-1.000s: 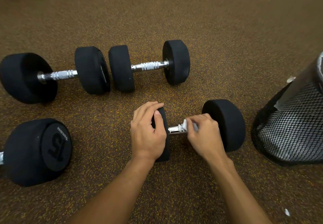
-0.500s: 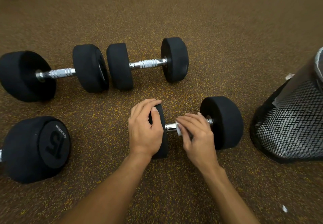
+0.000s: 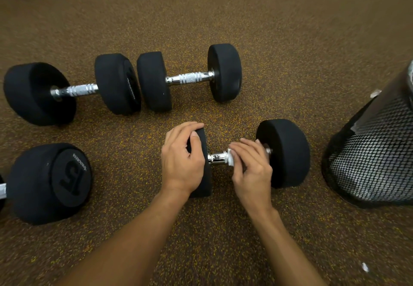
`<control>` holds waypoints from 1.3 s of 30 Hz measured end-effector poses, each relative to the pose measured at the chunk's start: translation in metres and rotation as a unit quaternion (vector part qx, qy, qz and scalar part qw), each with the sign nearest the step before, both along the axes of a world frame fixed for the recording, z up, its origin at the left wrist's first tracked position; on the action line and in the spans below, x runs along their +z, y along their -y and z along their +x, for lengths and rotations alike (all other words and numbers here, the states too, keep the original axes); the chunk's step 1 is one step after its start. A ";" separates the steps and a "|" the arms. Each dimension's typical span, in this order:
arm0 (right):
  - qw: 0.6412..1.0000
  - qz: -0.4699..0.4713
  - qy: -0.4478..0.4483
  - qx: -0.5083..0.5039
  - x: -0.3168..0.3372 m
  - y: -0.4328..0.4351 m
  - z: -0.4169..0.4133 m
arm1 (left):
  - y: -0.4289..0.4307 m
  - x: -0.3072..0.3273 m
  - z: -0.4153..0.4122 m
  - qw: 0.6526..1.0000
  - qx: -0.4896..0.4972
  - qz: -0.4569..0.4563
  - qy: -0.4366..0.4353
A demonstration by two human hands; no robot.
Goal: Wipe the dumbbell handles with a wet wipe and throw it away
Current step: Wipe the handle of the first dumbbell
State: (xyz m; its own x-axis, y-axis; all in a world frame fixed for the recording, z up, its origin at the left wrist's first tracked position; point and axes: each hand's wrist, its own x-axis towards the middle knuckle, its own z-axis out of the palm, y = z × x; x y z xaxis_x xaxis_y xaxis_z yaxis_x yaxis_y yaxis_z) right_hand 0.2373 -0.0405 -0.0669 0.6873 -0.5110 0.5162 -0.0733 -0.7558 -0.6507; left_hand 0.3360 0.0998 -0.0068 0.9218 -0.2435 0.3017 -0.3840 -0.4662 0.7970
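White wipe (image 3: 230,160) in right hand (image 3: 252,169) grip, wrapped rnd dumbbell handle (image 3: 218,158).

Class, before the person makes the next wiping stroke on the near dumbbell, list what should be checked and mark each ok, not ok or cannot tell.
1. Left hand steadies the near dumbbell's left weight: ok.
2. Right hand holds the wet wipe against the handle: ok.
3. Wipe wrapped fully around the handle: cannot tell, fingers hide it.
4. Mesh bin within sight at the right for disposal: ok.
5. Other dumbbell handles already wiped: cannot tell.
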 end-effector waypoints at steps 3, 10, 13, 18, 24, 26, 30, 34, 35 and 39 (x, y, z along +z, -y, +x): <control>0.998 -0.023 0.002 0.055 -0.004 -0.003 -0.002 | 0.001 0.001 0.000 1.000 0.001 0.004 -0.001; 1.000 -0.001 0.024 -0.009 -0.006 -0.003 -0.002 | 0.001 0.001 0.001 1.000 0.001 0.005 -0.006; 0.998 -0.041 0.028 0.038 -0.010 -0.007 -0.003 | 0.001 0.002 0.001 1.000 0.001 0.010 -0.005; 0.999 -0.019 0.038 -0.029 -0.009 0.000 -0.014 | 0.001 0.003 0.000 1.000 -0.006 0.008 -0.011; 0.998 -0.049 0.029 0.016 -0.011 -0.015 -0.007 | 0.001 0.002 0.001 1.000 -0.007 0.003 -0.014; 0.998 -0.038 0.038 -0.012 -0.012 -0.009 -0.012 | 0.002 0.003 0.001 1.000 -0.009 0.001 -0.011; 0.998 0.002 0.048 -0.052 -0.011 -0.013 -0.004 | 0.001 0.002 0.002 1.000 -0.010 0.000 -0.010; 0.998 -0.044 0.033 0.015 -0.013 -0.015 -0.008 | 0.001 0.003 0.002 1.000 -0.007 -0.002 -0.011; 0.999 -0.039 0.036 0.007 -0.013 -0.011 -0.011 | 0.001 0.003 0.002 1.000 -0.008 -0.004 -0.010; 0.997 0.002 0.051 -0.049 -0.011 -0.007 -0.004 | 0.001 0.002 0.002 1.000 -0.008 -0.004 -0.010</control>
State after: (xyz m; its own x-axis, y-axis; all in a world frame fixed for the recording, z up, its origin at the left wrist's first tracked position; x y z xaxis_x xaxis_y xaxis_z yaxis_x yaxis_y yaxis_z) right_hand 0.2331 -0.0338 -0.0783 0.5780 -0.5748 0.5793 -0.0795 -0.7461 -0.6611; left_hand 0.3378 0.0986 -0.0044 0.9236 -0.2567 0.2847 -0.3754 -0.4541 0.8080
